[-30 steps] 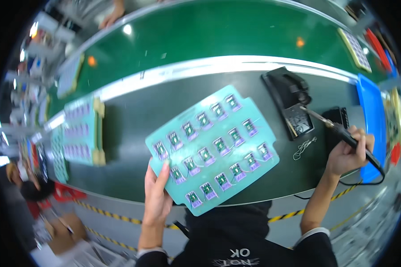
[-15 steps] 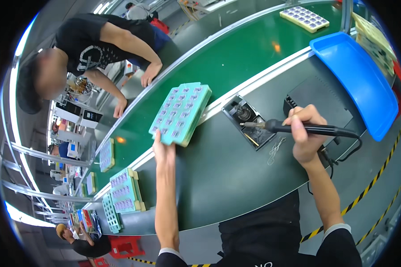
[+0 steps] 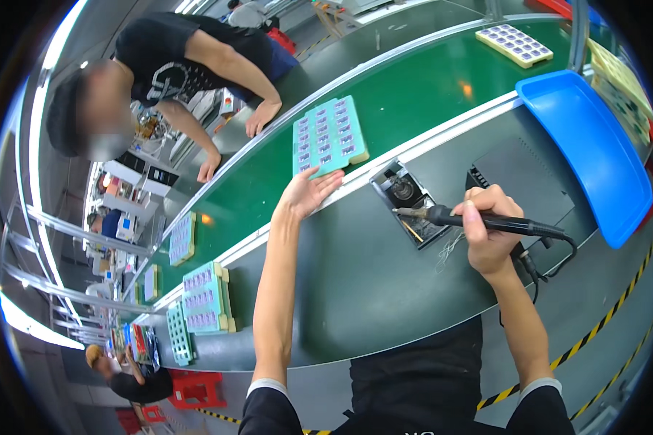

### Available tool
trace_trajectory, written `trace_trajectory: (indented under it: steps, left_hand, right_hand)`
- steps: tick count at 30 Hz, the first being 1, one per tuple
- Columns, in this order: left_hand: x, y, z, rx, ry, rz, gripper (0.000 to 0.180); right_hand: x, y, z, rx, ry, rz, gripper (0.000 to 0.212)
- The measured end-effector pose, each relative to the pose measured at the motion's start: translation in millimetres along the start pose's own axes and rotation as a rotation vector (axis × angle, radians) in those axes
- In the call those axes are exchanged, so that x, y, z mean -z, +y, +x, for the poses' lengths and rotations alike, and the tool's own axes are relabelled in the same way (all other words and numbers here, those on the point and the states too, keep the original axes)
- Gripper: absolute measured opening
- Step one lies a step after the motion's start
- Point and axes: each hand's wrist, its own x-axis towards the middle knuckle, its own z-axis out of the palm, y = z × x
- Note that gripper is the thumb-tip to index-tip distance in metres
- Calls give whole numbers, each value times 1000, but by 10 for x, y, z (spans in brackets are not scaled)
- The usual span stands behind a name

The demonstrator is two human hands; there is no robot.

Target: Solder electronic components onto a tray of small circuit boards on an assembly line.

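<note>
A light green tray (image 3: 331, 136) with rows of small purple-and-silver parts lies on the green conveyor belt (image 3: 406, 90), its near edge by the belt's rail. Palm up, my left hand (image 3: 310, 194) is open at that near edge; whether its fingertips still touch the tray I cannot tell. My right hand (image 3: 490, 228) is closed around a black soldering iron (image 3: 515, 224), whose tip points left over a small black soldering iron stand box (image 3: 411, 206). Beside the box lies a loose tangle of thin solder wire (image 3: 450, 250).
A blue plastic bin (image 3: 595, 156) and a dark box-shaped unit (image 3: 526, 188) are on the right. Stacked green trays (image 3: 207, 299) sit at the left. Another tray (image 3: 514, 45) lies on the far belt. Across the belt, a person in black (image 3: 203, 58) leans on the edge.
The green tray has moved away and right, down onto the belt. My left hand has reached after it and opened. My right hand still holds the soldering iron; the view has shifted slightly.
</note>
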Motion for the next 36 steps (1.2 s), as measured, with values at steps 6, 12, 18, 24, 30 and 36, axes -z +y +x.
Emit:
trace_trajectory:
  steps: [6,12,18,24,30,36]
  left_hand:
    - [234,156,147,37,32,125,43]
    - [-56,58,101,-110,345,296,40]
    - [-286,24,99,-444,189,253,32]
    - [-359,147,-47,-905,204,380,22]
    - [-82,298,-1023,-1194,423,369,23]
    - [1383,169,-3097,-1481,1181,289,24]
  right_hand:
    - [-76,-29,1,9,-26,8,12]
    - [-55,-3,-9,1,-11,12,11]
    - [-8,15,22,93,-94,-85,9]
    - [-146,24,-41,122,-118,-81,6]
    - [42,94,-173,80,15,-134,9]
    - [-53,87,-229,137,-48,23,6]
